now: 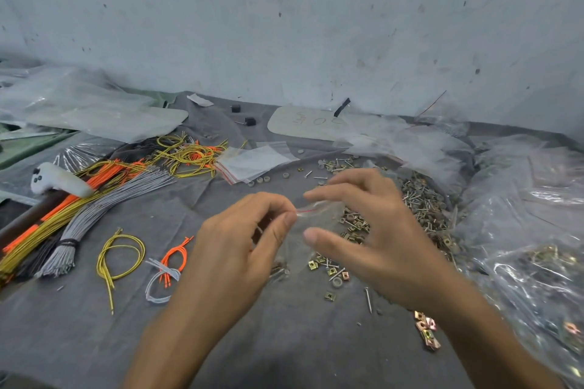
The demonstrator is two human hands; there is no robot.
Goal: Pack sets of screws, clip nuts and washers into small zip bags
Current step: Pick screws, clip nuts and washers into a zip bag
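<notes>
I hold a small clear zip bag (311, 215) with a red seal line above the grey cloth. My left hand (240, 246) pinches its left end between thumb and forefinger. My right hand (376, 227) hovers over the bag's right side with fingers spread; the forefinger touches the top edge and the thumb is apart below. A stack of empty zip bags (256, 163) lies further back. A pile of screws and washers (423, 202) lies to the right. Loose clip nuts (328, 270) and a screw (368, 299) lie under my hands.
Bundles of grey, orange and yellow wires (94, 199) cover the left, with a white controller (60, 181) on them. Large crumpled plastic bags (531, 230) with hardware fill the right. A wall (284, 25) closes the back. More clip nuts (426, 333) lie by my right forearm.
</notes>
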